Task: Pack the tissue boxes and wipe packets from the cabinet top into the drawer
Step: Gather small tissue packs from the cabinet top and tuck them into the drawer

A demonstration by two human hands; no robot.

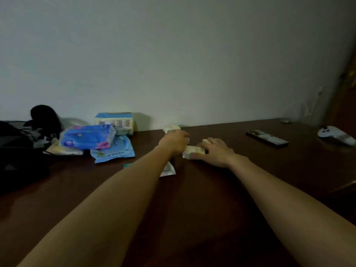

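Note:
Both my arms reach over the dark wooden cabinet top (pixel 192 199). My left hand (pixel 176 141) curls over a small pale tissue packet (pixel 171 129) near the wall. My right hand (pixel 215 152) lies across another small cream packet (pixel 193 151), its thumb and fingers around the packet's ends. A white packet (pixel 168 170) peeks out beneath my left forearm. At the left lie a blue tissue pack (pixel 87 137), a light-blue wipe packet (pixel 115 151) and a blue-and-yellow tissue box (pixel 115 122) against the wall. No drawer is in view.
Black bags and cables (pixel 21 147) crowd the far left. A dark remote (pixel 266 138) and a white controller (pixel 335 134) lie at the right. A small green item (pixel 127 165) sits by the wipe packet. The wall (pixel 173 54) runs behind the cabinet.

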